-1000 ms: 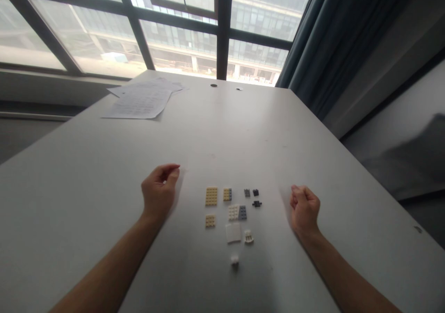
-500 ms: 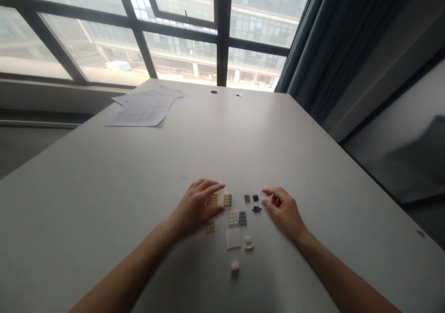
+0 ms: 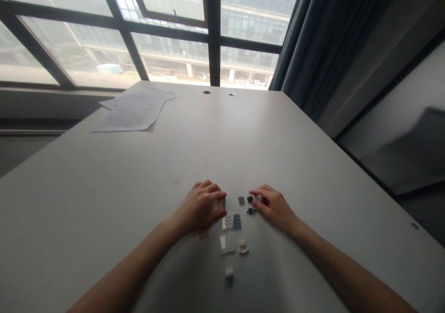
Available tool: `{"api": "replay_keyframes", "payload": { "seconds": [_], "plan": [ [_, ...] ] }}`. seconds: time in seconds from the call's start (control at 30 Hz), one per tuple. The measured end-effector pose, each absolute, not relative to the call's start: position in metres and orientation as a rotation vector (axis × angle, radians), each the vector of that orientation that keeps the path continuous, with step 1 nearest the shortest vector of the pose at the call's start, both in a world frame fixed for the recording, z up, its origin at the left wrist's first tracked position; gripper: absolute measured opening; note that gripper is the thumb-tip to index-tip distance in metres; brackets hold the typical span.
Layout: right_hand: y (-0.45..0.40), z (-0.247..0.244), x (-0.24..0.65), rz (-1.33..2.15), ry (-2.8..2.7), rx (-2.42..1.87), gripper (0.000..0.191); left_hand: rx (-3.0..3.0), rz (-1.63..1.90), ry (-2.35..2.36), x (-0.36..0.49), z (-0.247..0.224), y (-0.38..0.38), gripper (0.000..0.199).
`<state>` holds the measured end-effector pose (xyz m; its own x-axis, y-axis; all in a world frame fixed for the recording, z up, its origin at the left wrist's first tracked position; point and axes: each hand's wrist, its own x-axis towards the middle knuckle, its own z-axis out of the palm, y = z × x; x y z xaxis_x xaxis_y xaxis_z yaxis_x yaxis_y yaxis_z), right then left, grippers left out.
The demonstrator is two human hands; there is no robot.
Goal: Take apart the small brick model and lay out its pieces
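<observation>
My left hand (image 3: 199,207) rests at the tabletop with thumb and fingers apart around a tan-and-grey studded piece (image 3: 221,204), partly hiding it. Another tan piece (image 3: 204,234) shows below that palm. My right hand (image 3: 276,207) is open, its fingertips beside a small black piece (image 3: 250,199). A dark piece with side pegs (image 3: 251,211) lies just below, and a grey piece (image 3: 241,200) sits between the hands. Nearer me are a white studded piece (image 3: 227,222) against a blue-grey one (image 3: 237,221), a flat white tile (image 3: 227,245), a cream curved piece (image 3: 244,247) and a small white piece (image 3: 229,273).
Printed papers (image 3: 130,113) lie at the far left of the white table (image 3: 208,141). Two round holes are near its back edge. Behind stand a window and a dark curtain (image 3: 306,48).
My right hand has moved left to the black piece. My left thumb and fingers have come closer together around the tan-and-grey piece. The view has shifted slightly.
</observation>
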<state>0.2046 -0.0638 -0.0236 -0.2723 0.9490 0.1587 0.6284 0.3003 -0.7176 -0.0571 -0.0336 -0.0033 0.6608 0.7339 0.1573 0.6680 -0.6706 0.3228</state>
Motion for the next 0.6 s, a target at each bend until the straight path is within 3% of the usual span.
{"api": "replay_keyframes", "payload": {
  "seconds": [0.4,0.6],
  "plan": [
    [-0.0598,-0.0216,0.2018,0.719,-2.040,-1.425,0.023,2.649,0.421,1.157,-0.0583,-0.0093,-0.0357,0.037],
    [-0.0597,-0.0213,0.1986,0.694,-2.050,-1.455,0.023,2.650,0.409,1.178,-0.0601,-0.0101,-0.0360,0.031]
  ]
}}
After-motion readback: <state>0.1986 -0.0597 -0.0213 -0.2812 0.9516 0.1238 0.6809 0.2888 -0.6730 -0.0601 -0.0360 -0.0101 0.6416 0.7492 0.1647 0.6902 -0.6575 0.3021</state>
